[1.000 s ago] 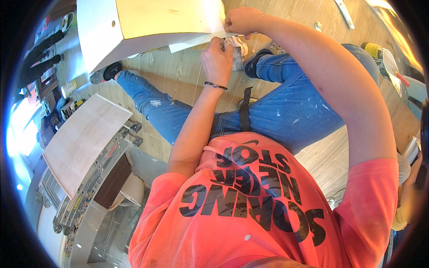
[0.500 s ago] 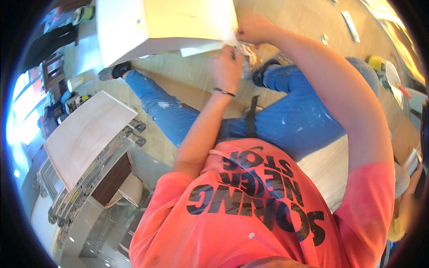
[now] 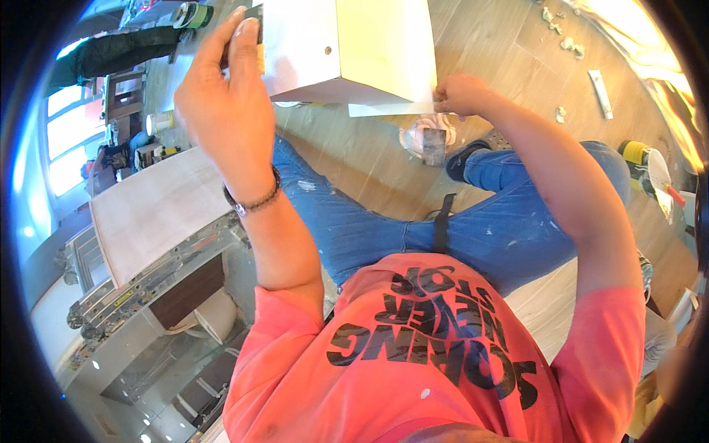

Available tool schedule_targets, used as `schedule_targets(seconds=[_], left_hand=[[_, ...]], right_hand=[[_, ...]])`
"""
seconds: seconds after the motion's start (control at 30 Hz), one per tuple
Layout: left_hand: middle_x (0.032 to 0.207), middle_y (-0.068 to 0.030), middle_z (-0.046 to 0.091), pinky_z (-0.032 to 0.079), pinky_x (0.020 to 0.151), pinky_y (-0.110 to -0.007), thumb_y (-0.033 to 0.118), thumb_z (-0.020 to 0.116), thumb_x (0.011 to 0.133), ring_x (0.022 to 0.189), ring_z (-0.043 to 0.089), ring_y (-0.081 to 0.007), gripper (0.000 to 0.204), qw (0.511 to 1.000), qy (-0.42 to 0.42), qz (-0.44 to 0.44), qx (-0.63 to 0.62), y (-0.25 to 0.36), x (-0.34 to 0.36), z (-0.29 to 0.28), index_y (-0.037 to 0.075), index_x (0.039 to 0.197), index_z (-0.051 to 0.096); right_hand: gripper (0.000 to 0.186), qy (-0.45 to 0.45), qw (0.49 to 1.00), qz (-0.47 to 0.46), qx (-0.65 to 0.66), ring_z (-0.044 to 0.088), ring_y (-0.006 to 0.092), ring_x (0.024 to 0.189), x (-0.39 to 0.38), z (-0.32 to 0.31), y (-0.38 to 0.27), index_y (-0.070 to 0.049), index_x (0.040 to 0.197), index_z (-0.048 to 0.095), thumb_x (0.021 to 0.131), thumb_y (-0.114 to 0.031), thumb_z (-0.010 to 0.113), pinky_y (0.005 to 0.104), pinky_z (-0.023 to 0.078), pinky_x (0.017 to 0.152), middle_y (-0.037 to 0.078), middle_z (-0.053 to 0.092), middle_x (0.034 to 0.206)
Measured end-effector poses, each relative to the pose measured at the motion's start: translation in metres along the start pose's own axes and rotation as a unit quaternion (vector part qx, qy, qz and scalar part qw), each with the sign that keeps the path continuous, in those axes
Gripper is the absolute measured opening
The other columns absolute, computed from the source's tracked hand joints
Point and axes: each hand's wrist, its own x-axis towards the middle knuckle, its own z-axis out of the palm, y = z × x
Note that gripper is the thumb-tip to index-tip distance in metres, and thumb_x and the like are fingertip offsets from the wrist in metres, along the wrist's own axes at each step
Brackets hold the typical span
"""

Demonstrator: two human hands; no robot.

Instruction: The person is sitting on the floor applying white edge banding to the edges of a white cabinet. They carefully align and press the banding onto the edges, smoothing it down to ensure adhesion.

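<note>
A white box-shaped piece (image 3: 301,55), lit yellow on its right face, stands before me, with a small dark hole in its left face. My left hand (image 3: 225,111) is raised at its left side. Thumb and fingers pinch a small flat piece (image 3: 255,13), dark with a yellowish part, mostly hidden by the fingers. At the box's lower right corner is my right hand (image 3: 465,96), its fingers curled closed. What they grip there, if anything, is hidden. Below that corner, a crumpled pinkish-white wad (image 3: 419,131) and a grey square piece (image 3: 434,148) lie on the floor.
My legs (image 3: 509,196) spread either side of the wad. A tub (image 3: 634,153) and a white tube (image 3: 601,94) lie to the right, beside scattered scraps (image 3: 572,48). At left stands a pale board (image 3: 159,214) over a metal frame. Another person's leg (image 3: 125,55) shows far left.
My left hand has left the box's lower right corner and risen to its left side, holding the small flat piece. My right hand stays by the corner. The view has shifted.
</note>
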Motion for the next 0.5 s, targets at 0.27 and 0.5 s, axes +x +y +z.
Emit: schedule_targets(seconds=[0.27, 0.5], left_hand=[[0.095, -0.0109, 0.074, 0.055, 0.073, -0.031, 0.005, 0.07, 0.094, 0.078, 0.068, -0.0202, 0.016, 0.972, 0.125, 0.18, 0.087, 0.008, -0.029, 0.011, 0.001, 0.107, 0.077], [0.104, -0.0142, 0.063, 0.052, 0.081, -0.043, 0.016, 0.067, 0.094, 0.096, 0.064, -0.0324, 0.043, 0.953, -0.281, 0.111, -0.019, -0.026, -0.192, 0.12, 0.003, 0.135, 0.062]], right_hand=[[0.018, -0.011, 0.999, 0.016, 0.036, 0.073, 0.0175, 0.065, -0.001, 0.005, 0.007, -0.013, 0.094, 0.075, 0.086, -0.029, 0.075, 0.0377, 0.056, 0.068, 0.005, 0.075, 0.079], [0.023, -0.007, 0.999, 0.018, 0.038, 0.074, 0.0195, 0.069, -0.003, -0.001, -0.003, -0.012, 0.098, 0.074, 0.085, -0.031, 0.077, 0.0388, 0.056, 0.072, 0.006, 0.076, 0.084]])
